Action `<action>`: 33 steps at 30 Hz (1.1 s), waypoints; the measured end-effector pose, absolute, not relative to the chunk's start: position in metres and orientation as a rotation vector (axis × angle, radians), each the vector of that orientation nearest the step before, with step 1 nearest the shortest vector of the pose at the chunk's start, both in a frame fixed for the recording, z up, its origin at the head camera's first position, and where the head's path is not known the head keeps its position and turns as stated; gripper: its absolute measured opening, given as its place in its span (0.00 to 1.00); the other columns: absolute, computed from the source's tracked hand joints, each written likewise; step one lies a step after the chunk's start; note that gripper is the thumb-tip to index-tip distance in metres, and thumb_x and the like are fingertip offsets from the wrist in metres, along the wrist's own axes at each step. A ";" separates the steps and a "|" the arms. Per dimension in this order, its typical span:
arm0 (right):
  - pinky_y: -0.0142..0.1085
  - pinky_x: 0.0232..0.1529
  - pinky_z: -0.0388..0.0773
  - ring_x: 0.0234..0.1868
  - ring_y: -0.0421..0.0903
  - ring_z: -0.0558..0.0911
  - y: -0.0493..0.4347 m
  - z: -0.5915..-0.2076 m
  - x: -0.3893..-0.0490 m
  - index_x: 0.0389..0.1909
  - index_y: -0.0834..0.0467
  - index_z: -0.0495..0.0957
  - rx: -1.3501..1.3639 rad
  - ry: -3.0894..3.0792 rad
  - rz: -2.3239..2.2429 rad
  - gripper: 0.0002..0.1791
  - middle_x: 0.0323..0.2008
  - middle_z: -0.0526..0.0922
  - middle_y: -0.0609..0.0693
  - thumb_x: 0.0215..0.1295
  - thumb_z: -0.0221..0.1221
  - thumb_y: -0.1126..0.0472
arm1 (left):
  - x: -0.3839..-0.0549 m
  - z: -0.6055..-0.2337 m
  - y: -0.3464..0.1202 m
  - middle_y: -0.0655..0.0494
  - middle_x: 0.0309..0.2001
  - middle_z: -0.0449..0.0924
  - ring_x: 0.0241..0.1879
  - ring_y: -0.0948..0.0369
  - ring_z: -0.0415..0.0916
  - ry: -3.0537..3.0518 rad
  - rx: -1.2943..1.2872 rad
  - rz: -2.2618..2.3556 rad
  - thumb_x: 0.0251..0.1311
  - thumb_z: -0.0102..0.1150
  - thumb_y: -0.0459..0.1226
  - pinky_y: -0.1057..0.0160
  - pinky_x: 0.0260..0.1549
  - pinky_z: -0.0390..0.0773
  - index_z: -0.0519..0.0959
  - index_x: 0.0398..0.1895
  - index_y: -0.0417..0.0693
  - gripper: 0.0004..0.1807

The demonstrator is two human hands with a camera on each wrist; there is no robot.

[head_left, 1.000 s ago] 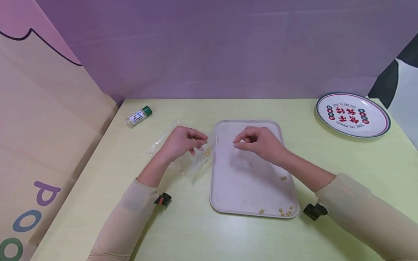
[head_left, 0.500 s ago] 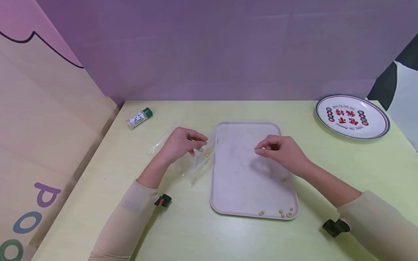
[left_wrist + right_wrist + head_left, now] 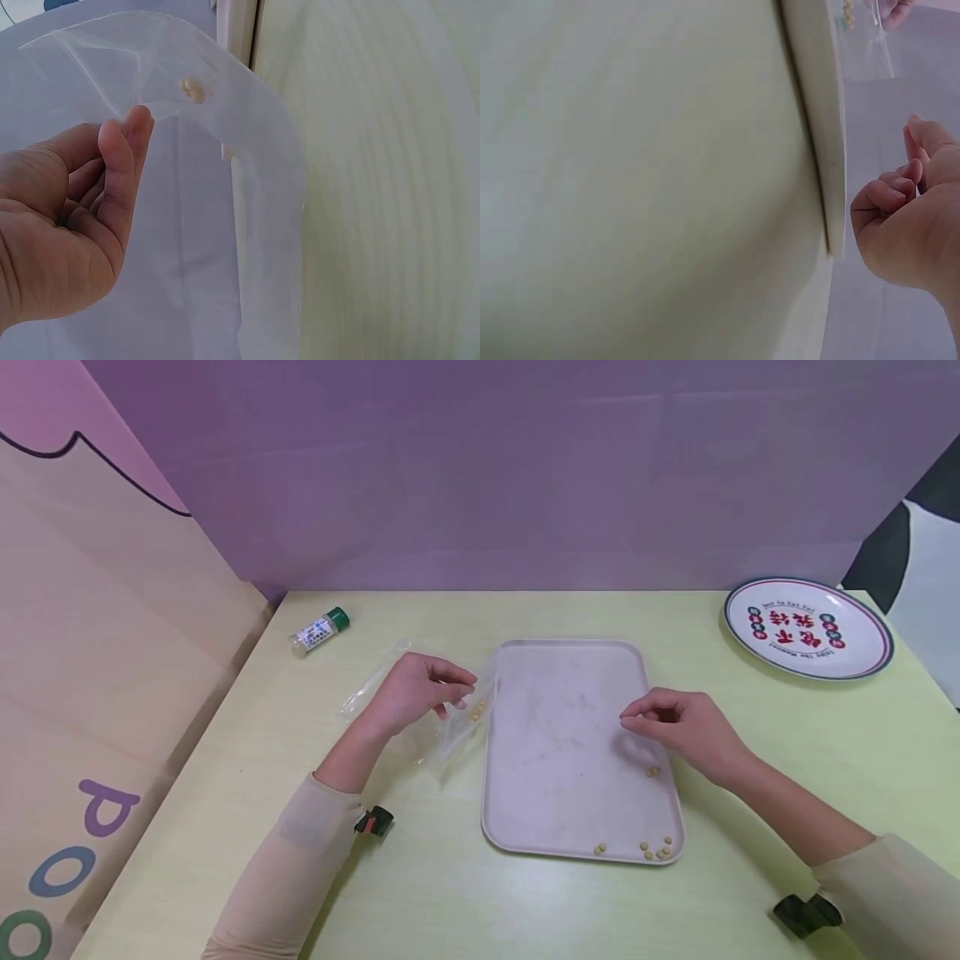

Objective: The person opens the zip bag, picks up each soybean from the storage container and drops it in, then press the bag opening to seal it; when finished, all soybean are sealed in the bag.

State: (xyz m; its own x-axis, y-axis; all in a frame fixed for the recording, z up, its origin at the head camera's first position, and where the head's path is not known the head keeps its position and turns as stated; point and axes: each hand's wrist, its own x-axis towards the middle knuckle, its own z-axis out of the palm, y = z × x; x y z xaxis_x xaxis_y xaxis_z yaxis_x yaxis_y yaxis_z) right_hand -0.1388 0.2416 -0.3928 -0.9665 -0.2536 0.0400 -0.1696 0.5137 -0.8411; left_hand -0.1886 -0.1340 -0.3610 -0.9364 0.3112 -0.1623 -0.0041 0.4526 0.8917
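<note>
The left hand (image 3: 420, 685) pinches the edge of a clear plastic bag (image 3: 266, 217) between thumb and fingertips. It would do well to hold that edge lifted and spread, since slack film would probably fold over the yellow beans (image 3: 477, 710) inside, just right of those fingertips. The tray (image 3: 558, 802) lies between the hands and reaches under the right hand's fingertips. Above it the right hand (image 3: 686, 731) hovers with fingers curled, thumb and index tips drawn close, no bean showing between them. Parting those tips slightly and coming straight down should suit the loose pair of beans (image 3: 650, 772) just nearer the person than them; such round beans will likely roll if nudged sideways.

Part of the bag is hidden behind the left hand; I cannot make out which edge is its mouth, nor count the beans inside. The right wrist view cuts that hand off at the frame's edge and shows none of the loose beans near it
</note>
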 end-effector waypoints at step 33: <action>0.30 0.26 0.68 0.29 0.42 0.72 0.276 -0.412 -0.119 0.36 0.51 0.87 -0.525 2.679 -1.208 0.07 0.26 0.73 0.46 0.57 0.74 0.60 | -0.189 -0.363 -0.134 0.53 0.43 0.87 0.33 0.54 0.84 2.401 0.260 1.486 0.65 0.67 0.33 0.41 0.41 0.83 0.87 0.48 0.40 0.11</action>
